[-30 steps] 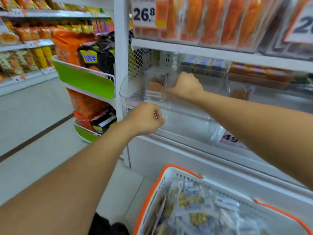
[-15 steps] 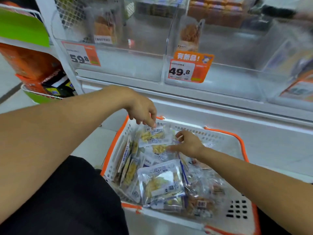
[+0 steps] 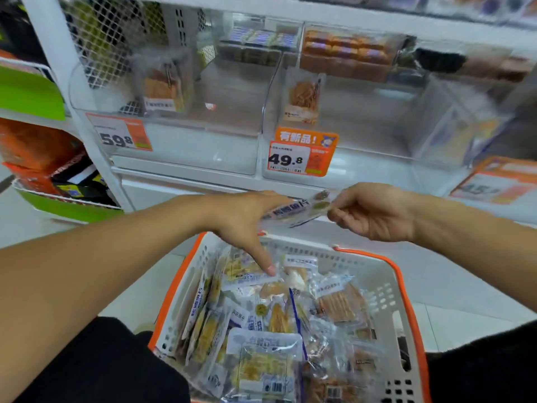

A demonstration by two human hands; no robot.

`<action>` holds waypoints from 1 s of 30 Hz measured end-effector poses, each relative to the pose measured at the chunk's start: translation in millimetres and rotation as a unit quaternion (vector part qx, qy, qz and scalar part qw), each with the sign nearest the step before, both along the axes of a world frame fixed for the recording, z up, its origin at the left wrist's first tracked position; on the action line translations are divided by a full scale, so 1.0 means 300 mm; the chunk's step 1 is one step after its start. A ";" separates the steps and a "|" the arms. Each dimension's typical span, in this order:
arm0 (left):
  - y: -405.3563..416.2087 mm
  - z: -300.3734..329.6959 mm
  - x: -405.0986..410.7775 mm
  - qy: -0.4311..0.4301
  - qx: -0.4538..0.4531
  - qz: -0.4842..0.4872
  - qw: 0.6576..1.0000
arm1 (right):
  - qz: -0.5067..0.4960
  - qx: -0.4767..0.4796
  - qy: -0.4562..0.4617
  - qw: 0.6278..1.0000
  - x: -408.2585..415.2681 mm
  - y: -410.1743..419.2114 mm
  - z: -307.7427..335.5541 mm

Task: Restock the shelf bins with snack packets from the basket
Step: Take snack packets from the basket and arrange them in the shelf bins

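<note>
Packet [image 3: 296, 209] lifted clear of the basket, centre of frame, held between both my hands.

My right hand [image 3: 374, 212] pinches its right edge with fingers curled; my left hand [image 3: 247, 221] seems to steady the other end, its fingers spread, one pointing down at the packets below. It looks light, thin and floppy, its clear film probably slick, so the sealed edge is the place to hold. The basket [image 3: 406, 289] sits lower centre; the clear bins [image 3: 186, 141] wait above.
</note>
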State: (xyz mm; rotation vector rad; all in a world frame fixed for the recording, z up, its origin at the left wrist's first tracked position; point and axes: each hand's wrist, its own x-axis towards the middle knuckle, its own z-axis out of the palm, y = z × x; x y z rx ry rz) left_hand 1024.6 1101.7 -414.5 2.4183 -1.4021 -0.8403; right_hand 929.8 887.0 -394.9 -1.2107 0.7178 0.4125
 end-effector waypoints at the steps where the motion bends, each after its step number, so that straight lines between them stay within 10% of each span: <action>1: -0.026 0.004 -0.017 0.033 -0.073 0.022 0.997 | -0.012 0.039 -0.013 0.999 -0.012 -0.016 0.038; 5: -0.106 0.086 -0.065 0.279 -0.266 0.185 0.904 | 0.042 -0.010 -0.069 0.997 -0.039 -0.089 0.124; 17: -0.433 0.270 -0.192 0.377 -0.395 0.278 0.790 | 0.008 -0.289 -0.251 0.924 -0.210 -0.413 0.327; 25: -0.715 0.263 -0.163 0.301 -0.384 0.283 0.826 | -0.246 -0.519 -0.292 0.765 -0.477 -0.966 0.262; 30: -0.823 0.237 -0.169 0.275 -0.372 0.285 0.839 | -0.154 -0.539 -0.203 0.803 -0.346 -1.066 0.130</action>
